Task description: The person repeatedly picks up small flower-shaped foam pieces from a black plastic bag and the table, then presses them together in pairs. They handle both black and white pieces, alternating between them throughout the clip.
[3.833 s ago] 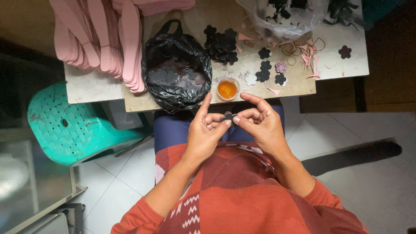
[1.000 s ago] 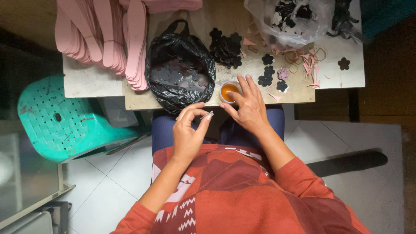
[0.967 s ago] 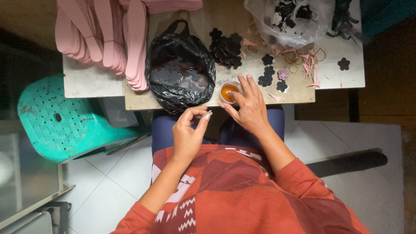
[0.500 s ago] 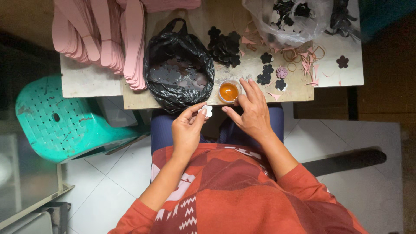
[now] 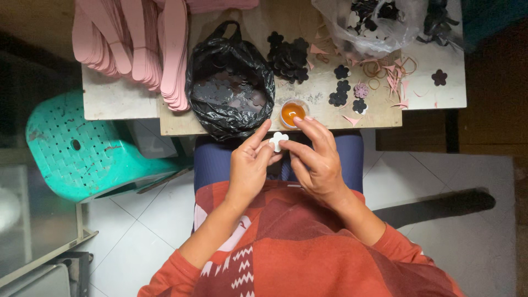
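Since half a second ago the right hand (image 5: 316, 165) has come back from the small cup of orange liquid (image 5: 292, 113) and now meets the left hand over the lap. From the left: a teal plastic stool (image 5: 88, 151) stands beside the table (image 5: 118, 99), where a stack of pink strips (image 5: 132, 44) lies next to an open black plastic bag (image 5: 230, 82) of dark cut-outs. The left hand (image 5: 250, 165) pinches a small white flower-shaped piece (image 5: 278, 141) between thumb and forefinger, just below the cup. The right hand's fingertips touch the same piece from the other side, the other fingers spread loosely; whether it truly grips is hard to tell. Further right, black flower cut-outs (image 5: 344, 91), rubber bands (image 5: 379, 69) and a clear bag (image 5: 374, 22) sit on the table.
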`<state>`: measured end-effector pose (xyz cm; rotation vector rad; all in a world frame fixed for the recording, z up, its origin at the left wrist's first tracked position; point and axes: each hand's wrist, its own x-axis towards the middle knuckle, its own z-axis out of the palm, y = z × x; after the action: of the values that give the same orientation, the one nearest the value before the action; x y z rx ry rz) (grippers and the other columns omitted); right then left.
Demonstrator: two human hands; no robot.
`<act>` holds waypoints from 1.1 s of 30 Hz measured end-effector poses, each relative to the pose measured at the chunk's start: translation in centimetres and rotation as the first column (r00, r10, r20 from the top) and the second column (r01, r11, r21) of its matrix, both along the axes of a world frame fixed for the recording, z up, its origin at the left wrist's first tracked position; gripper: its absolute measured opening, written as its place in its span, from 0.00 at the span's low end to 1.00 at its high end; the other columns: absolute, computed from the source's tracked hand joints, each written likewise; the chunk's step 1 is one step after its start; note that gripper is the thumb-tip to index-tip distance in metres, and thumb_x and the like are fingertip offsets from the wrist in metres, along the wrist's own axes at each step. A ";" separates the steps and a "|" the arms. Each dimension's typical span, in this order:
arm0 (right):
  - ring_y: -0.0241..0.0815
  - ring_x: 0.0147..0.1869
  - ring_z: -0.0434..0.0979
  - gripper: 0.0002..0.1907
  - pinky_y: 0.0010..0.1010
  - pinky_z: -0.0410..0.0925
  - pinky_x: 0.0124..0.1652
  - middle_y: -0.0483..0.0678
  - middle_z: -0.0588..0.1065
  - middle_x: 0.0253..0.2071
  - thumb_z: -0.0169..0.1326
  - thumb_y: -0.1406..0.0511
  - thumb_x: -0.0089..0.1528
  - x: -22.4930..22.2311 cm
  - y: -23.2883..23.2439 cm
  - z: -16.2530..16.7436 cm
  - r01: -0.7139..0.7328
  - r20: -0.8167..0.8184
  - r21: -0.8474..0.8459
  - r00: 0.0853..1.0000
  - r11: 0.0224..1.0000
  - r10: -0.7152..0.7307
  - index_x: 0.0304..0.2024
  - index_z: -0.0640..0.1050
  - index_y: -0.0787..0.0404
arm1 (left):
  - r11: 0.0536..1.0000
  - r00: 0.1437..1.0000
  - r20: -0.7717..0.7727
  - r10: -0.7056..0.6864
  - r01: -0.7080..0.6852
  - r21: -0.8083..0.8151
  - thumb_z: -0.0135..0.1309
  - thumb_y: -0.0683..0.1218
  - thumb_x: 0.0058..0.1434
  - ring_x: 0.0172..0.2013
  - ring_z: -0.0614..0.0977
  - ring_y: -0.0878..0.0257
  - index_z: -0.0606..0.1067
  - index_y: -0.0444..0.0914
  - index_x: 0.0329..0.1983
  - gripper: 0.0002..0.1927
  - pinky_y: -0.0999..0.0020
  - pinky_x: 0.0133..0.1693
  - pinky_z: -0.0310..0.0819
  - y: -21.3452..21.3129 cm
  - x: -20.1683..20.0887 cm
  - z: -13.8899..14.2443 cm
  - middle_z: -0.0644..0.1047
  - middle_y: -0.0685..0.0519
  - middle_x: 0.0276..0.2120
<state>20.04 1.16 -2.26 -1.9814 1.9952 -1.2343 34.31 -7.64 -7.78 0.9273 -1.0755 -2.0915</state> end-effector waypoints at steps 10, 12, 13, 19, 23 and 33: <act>0.62 0.72 0.67 0.20 0.49 0.62 0.69 0.56 0.69 0.66 0.60 0.74 0.56 0.0 0.4 -0.3 0.013 -0.111 -0.033 0.994 0.999 -0.017 0.51 0.81 0.57 | 0.999 1.000 0.011 -0.028 0.029 -0.023 0.44 0.37 0.69 0.46 0.81 0.67 0.61 0.35 0.74 0.29 0.70 0.48 0.82 0.2 0.2 0.7 0.80 0.47 0.50; 0.61 0.72 0.67 0.20 0.48 0.63 0.69 0.56 0.69 0.66 0.60 0.74 0.56 0.0 0.3 -0.3 0.032 -0.120 -0.039 0.992 0.999 -0.036 0.51 0.81 0.56 | 0.999 0.999 0.020 -0.032 0.033 -0.031 0.44 0.37 0.70 0.46 0.81 0.67 0.61 0.34 0.75 0.29 0.71 0.48 0.82 0.1 0.2 0.6 0.80 0.47 0.50; 0.61 0.72 0.67 0.20 0.48 0.63 0.69 0.56 0.69 0.66 0.60 0.74 0.56 0.0 0.3 -0.4 0.030 -0.121 -0.035 0.992 0.999 -0.034 0.51 0.81 0.57 | 0.999 0.999 0.022 -0.035 0.035 -0.035 0.44 0.37 0.70 0.46 0.81 0.67 0.61 0.34 0.75 0.29 0.71 0.48 0.82 0.2 0.2 0.6 0.79 0.47 0.50; 0.61 0.71 0.66 0.20 0.49 0.62 0.69 0.57 0.68 0.66 0.59 0.74 0.56 0.0 0.4 -0.4 -0.020 -0.133 -0.028 0.991 0.999 0.016 0.51 0.81 0.59 | 0.999 0.999 0.042 -0.033 0.034 -0.024 0.45 0.38 0.69 0.44 0.82 0.66 0.59 0.35 0.75 0.30 0.71 0.46 0.82 0.1 0.0 0.4 0.80 0.47 0.49; 0.59 0.72 0.68 0.15 0.47 0.61 0.70 0.57 0.70 0.65 0.55 0.76 0.56 -0.4 1.3 -0.2 0.004 0.056 -0.023 0.998 1.000 -0.003 0.44 0.79 0.59 | 0.999 0.997 0.062 -0.043 0.045 -0.026 0.45 0.38 0.69 0.43 0.82 0.67 0.58 0.35 0.75 0.30 0.70 0.45 0.83 0.1 0.0 0.2 0.81 0.48 0.47; 0.43 0.53 0.82 0.28 0.31 0.72 0.54 0.51 0.79 0.48 0.62 0.79 0.59 -1.4 0.9 -1.3 0.001 0.265 -0.081 0.964 0.997 0.021 0.61 0.72 0.63 | 0.987 0.991 0.007 -0.135 0.134 0.084 0.45 0.39 0.69 0.38 0.82 0.68 0.60 0.36 0.76 0.30 0.74 0.40 0.80 -0.1 0.1 -0.5 0.81 0.50 0.41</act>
<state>18.66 2.08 -3.58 -1.7442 1.8315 -1.5094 34.45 -7.73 -8.28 0.9314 -1.0913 -2.2594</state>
